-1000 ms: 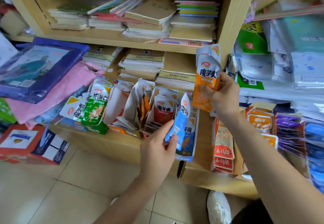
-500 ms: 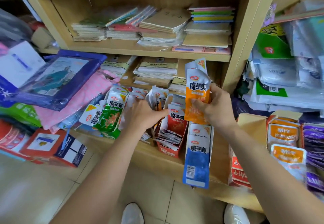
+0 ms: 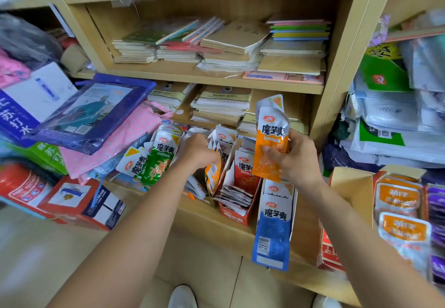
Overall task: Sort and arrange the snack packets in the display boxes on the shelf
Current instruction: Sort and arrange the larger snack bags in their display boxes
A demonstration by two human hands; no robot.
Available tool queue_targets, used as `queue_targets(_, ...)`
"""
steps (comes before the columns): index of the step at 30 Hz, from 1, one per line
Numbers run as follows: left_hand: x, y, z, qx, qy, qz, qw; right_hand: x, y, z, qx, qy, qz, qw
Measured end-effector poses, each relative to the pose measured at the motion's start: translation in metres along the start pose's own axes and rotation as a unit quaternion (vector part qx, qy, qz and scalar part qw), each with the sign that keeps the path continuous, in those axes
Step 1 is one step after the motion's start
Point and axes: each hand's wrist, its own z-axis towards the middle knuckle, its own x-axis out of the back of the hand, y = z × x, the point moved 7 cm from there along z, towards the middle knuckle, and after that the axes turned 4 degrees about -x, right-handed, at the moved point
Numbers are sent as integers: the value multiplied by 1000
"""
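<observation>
My right hand (image 3: pixel 299 160) grips a small stack of orange snack packets (image 3: pixel 271 139) upright above the display boxes. My left hand (image 3: pixel 196 153) reaches into an open box and its curled fingers hold orange packets (image 3: pixel 213 172) standing there; the fingertips are hidden among them. Right of that, a red display box (image 3: pixel 237 217) holds red packets (image 3: pixel 244 170). A blue packet (image 3: pixel 274 225) stands at the front of a narrow box that overhangs the shelf edge (image 3: pixel 231 233). Green packets (image 3: pixel 157 163) lean at the left.
Stacks of notebooks (image 3: pixel 224 45) fill the shelves above and behind the boxes. Pink and blue plastic bags (image 3: pixel 96 115) lie at the left over cartons (image 3: pixel 79 201) on the floor. Boxes of orange and purple snacks (image 3: pixel 399 211) stand at the right.
My left hand let the blue packet go into the narrow box, then moved left into the box of orange packets. My right hand brought its orange packets lower and closer to the boxes.
</observation>
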Motion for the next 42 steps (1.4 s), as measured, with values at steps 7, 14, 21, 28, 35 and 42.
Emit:
queue_targets(7,47,-2,-19,-51,151,-171,972,-10,-6,-1,4,23,8,1000)
queue_targets(14,96,-62,-48,-69,290,-345,890,-39,-26,2,22,12,1,1000)
queue_targets(21,96,-140,-70,-12,385,-483,786,-113,-70,31,66,-40,-33,996)
queue_targets(28,87,-174,-66,0,313,-596,739,-144,-77,48,87,-22,-90,992)
queue_targets(35,90,-180,-66,-6,317,-542,778,-174,-70,53,80,15,-151,985)
queue_targets(42,74,-181,-59,1,260,-529,808,-210,-59,55,104,-29,-274,956)
